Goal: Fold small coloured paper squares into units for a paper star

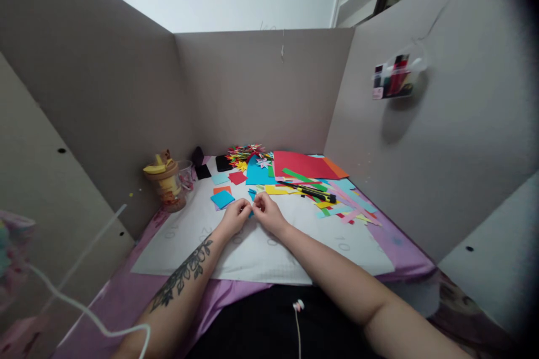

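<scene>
My left hand [234, 216] and my right hand [269, 214] meet over the white sheet [290, 261], fingertips pinched together. Between them is a small piece of blue paper [251, 194], mostly hidden by the fingers. Its exact folded shape is too small to make out. Just beyond my left hand lie blue square papers [222, 198] over an orange one [222, 190]. Red squares [237, 178] and a light blue square [220, 178] rest farther back. Yellow paper strips [275, 190] lie beyond my right hand.
A yellow-and-black cutter knife [318, 195] lies among coloured strips [353, 197] on the right. Behind are red sheets [301, 165] and a heap of folded paper stars [248, 152]. A brown-and-yellow cup [166, 182] stands at left. Grey panels [261, 90] enclose the table.
</scene>
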Motion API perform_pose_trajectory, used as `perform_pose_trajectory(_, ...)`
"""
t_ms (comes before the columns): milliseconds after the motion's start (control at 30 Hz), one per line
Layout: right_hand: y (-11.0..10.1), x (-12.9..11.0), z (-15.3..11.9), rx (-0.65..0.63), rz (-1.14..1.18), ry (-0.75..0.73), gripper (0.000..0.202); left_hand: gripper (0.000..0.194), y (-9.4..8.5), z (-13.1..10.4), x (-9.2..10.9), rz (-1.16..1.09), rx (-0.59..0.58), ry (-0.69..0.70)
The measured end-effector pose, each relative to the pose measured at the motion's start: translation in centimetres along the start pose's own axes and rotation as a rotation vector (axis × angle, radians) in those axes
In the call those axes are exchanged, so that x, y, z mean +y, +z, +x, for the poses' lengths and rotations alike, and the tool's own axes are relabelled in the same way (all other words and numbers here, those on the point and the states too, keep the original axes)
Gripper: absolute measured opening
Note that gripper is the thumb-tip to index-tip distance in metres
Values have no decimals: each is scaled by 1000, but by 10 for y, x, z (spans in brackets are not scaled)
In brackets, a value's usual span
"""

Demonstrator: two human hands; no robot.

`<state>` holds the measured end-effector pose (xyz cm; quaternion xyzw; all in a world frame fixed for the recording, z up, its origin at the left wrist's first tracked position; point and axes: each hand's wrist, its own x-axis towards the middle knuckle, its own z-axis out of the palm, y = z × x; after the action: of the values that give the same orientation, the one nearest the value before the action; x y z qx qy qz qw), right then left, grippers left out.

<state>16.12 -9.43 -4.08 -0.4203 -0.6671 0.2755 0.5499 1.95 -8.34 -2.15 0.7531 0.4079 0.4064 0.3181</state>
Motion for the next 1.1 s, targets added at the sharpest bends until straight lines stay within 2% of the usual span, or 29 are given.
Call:
perform_pose_trajectory(433,-8,7,5,40,225,98,16,18,-7,4,-4,-63,133,-86)
perform_pose_trajectory(600,-11,12,7,129,228,126,19,19,-9,5,-7,-74,186,-84)
perform_pose_trajectory(700,-11,6,6,161,131,96,15,20,-8,4,-5,-38,148,-82)
perform_pose_trajectory(867,-6,-2,1,38,36,52,15,19,-3,1,-2,16,39,14)
perform_pose_trajectory(1100,-3,6,2,-6,56,60,14,13,-1,0,-3,24,21,42)
